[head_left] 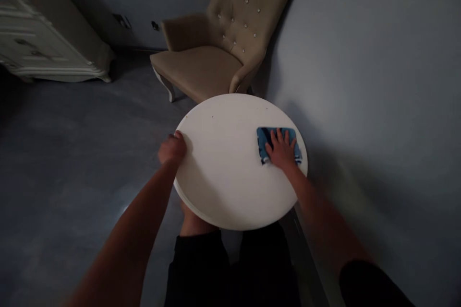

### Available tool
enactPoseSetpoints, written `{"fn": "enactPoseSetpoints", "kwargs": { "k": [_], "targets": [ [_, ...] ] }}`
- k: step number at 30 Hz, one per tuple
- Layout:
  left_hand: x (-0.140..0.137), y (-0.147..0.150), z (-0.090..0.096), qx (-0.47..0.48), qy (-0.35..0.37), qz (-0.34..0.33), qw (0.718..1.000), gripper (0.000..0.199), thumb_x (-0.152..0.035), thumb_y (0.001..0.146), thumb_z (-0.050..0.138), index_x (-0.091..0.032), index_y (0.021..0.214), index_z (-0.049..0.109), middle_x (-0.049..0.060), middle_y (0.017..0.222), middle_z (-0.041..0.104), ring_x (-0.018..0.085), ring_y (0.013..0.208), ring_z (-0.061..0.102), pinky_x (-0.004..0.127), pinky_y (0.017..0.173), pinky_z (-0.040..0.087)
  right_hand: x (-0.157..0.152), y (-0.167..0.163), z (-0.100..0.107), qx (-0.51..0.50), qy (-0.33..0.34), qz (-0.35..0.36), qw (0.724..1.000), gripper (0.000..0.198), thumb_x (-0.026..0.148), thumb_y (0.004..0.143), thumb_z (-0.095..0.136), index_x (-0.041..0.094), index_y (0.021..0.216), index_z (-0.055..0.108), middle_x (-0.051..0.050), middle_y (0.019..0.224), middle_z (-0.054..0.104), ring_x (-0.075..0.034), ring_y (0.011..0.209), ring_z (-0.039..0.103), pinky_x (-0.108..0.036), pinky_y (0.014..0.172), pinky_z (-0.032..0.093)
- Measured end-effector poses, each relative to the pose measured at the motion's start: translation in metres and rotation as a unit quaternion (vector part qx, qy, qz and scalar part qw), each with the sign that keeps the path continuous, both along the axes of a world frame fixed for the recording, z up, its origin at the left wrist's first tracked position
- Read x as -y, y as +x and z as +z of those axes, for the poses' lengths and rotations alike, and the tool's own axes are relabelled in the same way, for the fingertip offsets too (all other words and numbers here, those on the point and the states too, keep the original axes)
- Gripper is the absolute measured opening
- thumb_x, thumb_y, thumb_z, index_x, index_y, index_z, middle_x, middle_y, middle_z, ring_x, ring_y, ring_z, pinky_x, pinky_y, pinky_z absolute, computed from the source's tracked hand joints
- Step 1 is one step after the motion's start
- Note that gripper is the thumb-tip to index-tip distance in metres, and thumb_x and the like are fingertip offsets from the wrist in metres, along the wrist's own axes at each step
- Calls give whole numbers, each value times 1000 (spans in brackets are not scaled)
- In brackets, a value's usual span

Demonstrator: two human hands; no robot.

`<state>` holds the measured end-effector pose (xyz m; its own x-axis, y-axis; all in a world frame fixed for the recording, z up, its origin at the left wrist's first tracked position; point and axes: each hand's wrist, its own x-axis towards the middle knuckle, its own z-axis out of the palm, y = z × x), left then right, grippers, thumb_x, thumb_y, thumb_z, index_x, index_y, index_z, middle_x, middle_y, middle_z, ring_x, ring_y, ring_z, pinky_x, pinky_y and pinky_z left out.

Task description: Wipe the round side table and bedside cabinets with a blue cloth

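Note:
A round white table (230, 163) stands right in front of my legs. My left hand (173, 147) is closed around its left rim. Toward the right side of the tabletop lies a folded blue patterned cloth (264, 141). On top of the cloth my right hand (282, 148) rests flat, fingers spread, pressing it against the surface. A few tiny dark specks dot the far part of the tabletop.
Just beyond the table is a tan tufted armchair (201, 64), its seat close to the far rim. A wall (378, 81) runs along the right. A pale cabinet (46, 33) stands at the far left on the grey floor (72, 163).

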<state>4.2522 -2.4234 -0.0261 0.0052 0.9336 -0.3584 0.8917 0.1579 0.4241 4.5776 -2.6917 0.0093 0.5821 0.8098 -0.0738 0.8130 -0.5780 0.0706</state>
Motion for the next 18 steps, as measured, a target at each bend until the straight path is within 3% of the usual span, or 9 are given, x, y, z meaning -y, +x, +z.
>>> {"fn": "enactPoseSetpoints", "kwargs": {
  "k": [5, 7, 9, 11, 13, 18],
  "targets": [
    [4, -4, 6, 17, 0, 6, 1000, 75, -55, 118, 23, -5, 144, 72, 38, 141, 75, 47, 137, 74, 60, 116, 56, 146, -115, -11, -24, -23, -1, 999, 79, 65, 111, 39, 33, 183, 42, -1, 194, 14, -41, 182, 10, -79, 144, 16],
    [6, -5, 9, 20, 0, 6, 1000, 75, -55, 118, 24, -4, 145, 71, 38, 143, 75, 47, 139, 73, 60, 117, 56, 179, -144, -15, -47, -32, -16, 998, 77, 69, 108, 40, 43, 180, 45, 6, 194, 12, -37, 183, 8, -76, 146, 14],
    [8, -5, 11, 21, -3, 5, 1000, 76, -56, 118, 24, -5, 145, 71, 37, 145, 74, 47, 140, 73, 60, 118, 55, 187, -155, -15, -56, -43, -27, 997, 76, 71, 107, 39, 48, 179, 46, 10, 193, 14, -36, 182, 7, -76, 146, 15],
    [8, -5, 11, 22, -1, 3, 1000, 76, -57, 118, 23, -5, 145, 72, 37, 144, 75, 47, 140, 72, 60, 118, 55, 171, -148, -12, -49, -50, -20, 997, 77, 72, 107, 38, 48, 180, 45, 12, 192, 17, -38, 182, 8, -77, 145, 17],
    [7, -4, 10, 22, 1, 2, 1000, 76, -56, 118, 22, -6, 144, 72, 37, 143, 75, 47, 139, 73, 59, 117, 56, 136, -127, -7, -31, -49, 3, 998, 78, 70, 108, 37, 44, 182, 44, 10, 192, 19, -42, 182, 10, -79, 144, 19],
    [3, 0, 6, 16, -10, 13, 1000, 78, -59, 117, 22, -6, 146, 72, 36, 142, 76, 50, 139, 72, 63, 117, 55, -4, -40, 5, -8, -26, 40, 999, 80, 58, 115, 34, 20, 186, 37, -11, 196, 21, -53, 179, 16, -86, 139, 20]
  ]
}}
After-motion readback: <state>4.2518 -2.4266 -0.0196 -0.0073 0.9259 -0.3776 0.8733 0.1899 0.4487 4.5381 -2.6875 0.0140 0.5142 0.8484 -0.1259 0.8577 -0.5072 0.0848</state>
